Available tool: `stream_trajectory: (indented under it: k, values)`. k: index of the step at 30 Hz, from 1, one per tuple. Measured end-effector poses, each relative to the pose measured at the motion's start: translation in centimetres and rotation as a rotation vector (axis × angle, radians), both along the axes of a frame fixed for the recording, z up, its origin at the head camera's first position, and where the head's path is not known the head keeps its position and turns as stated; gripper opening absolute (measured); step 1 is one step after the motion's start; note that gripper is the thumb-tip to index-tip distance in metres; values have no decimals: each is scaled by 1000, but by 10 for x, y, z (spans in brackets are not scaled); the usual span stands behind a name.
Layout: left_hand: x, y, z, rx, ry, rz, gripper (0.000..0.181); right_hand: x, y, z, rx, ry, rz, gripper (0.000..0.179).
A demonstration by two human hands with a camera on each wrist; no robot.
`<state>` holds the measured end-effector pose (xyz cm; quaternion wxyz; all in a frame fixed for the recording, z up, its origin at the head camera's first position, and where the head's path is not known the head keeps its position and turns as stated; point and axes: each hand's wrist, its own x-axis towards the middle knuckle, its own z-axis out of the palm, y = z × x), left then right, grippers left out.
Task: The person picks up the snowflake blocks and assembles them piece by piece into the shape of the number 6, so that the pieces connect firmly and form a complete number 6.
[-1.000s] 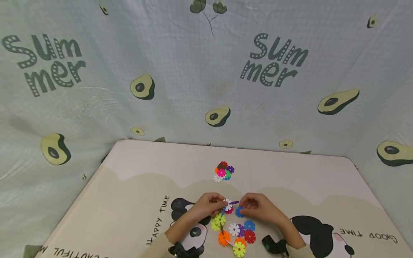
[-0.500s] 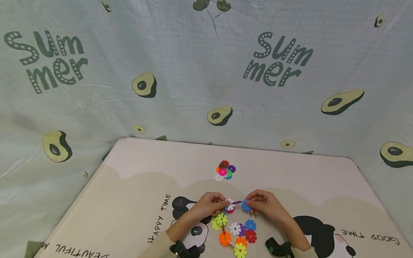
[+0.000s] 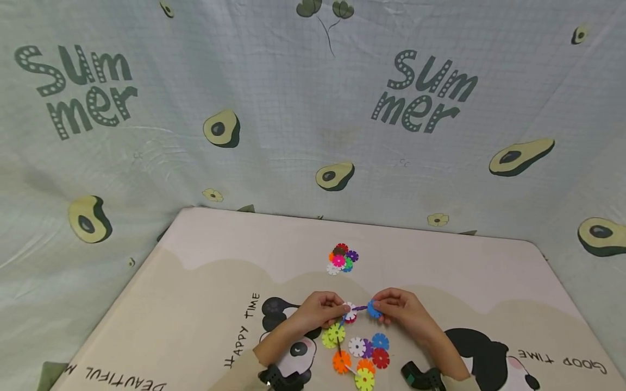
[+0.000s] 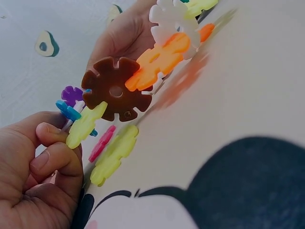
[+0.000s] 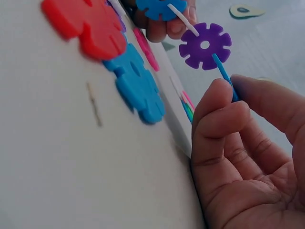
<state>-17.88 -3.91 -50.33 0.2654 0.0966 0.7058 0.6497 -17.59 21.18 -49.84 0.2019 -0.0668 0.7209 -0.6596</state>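
Observation:
Notched plastic discs, slotted edge to edge, form a chain that includes a brown disc (image 4: 101, 80), an orange disc (image 4: 164, 59) and a blue disc (image 4: 67, 110). Near its far end, my left hand (image 3: 319, 314) pinches a white disc (image 3: 350, 313) between thumb and fingers. A purple disc (image 5: 194, 47) stands out from that white one, toward the right. At the purple rim is another blue disc (image 5: 222, 72), seen edge-on and pinched by my right hand (image 3: 403, 312). Its edge meets the purple disc; how deep it sits in the notch, I cannot tell.
Loose discs lie just right of the chain: a red disc (image 3: 381, 358), a blue one, a white one and a purple one. Farther back is a mixed pile of discs (image 3: 339, 261). All rest on a panda-print tablecloth (image 3: 195, 304), with a printed curtain (image 3: 274, 98) behind.
My right hand has brought its blue disc up and across to the outer edge of the purple disc, from slightly below it. The left hand keeps its hold on the white disc.

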Motion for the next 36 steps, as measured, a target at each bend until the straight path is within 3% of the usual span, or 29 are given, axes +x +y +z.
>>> stream_trajectory:
  k: [18, 26, 32, 36]
  values:
    - [3, 2, 3, -46, 61, 5, 20, 1, -10, -2, 42, 99, 21, 33]
    - [0, 1, 1, -30, 49, 1, 20, 2, -14, 2, 69, 77, -40, 35]
    - [-1, -2, -1, 26, 16, -31, 20, 3, -8, 4, 181, 141, -3, 37]
    - [0, -5, 1, 52, 12, -50, 16, 6, 3, 5, 224, 147, 79, 34]
